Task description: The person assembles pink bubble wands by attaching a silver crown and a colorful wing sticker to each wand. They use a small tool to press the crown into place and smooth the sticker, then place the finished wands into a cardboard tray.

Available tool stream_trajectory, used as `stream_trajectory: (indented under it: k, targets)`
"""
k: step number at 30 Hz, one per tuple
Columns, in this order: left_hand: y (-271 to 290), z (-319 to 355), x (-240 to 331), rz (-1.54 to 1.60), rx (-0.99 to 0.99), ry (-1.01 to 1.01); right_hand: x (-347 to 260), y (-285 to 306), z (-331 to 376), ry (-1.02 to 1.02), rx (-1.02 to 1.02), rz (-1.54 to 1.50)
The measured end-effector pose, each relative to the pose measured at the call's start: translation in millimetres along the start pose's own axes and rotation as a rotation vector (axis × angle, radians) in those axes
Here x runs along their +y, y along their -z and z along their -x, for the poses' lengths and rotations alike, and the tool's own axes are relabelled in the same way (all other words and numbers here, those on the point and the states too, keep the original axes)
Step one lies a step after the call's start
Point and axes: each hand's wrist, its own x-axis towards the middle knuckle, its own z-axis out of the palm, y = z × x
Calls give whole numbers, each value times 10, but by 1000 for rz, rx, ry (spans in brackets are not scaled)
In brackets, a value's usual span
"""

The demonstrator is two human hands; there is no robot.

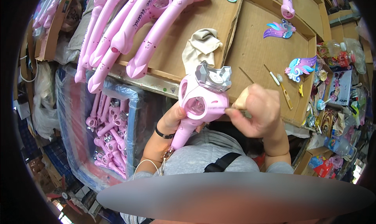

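Pink plastic wand toy (201, 102) gripped by handle in left hand (172, 120), held at frame centre above lap. Right hand (260, 112) closed on beige cloth (241, 100), pressed at wand's 3 o'clock side. Wiping step judged in hand; next, wand to be rotated for unwiped faces. Finished pink wands (129, 32) laid at 11 o'clock on cardboard sheet (250, 47).

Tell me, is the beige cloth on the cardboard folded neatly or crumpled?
Crumpled. The beige cloth lies bunched in loose, uneven folds on the cardboard sheet, just beyond the pink toy wand.
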Motion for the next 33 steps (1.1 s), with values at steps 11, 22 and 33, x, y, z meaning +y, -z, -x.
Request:
stream_trajectory:
  k: [11,22,33]
  targets:
    - [-14,-5,15,67,-35,-16,45,-50,50,-25,62,21]
    - [-1,-16,3,4,8,-21,51,-45,40,-38,19,53]
    - [-27,-1,2,63,-2,-48,29,-83,75,84,35,9]
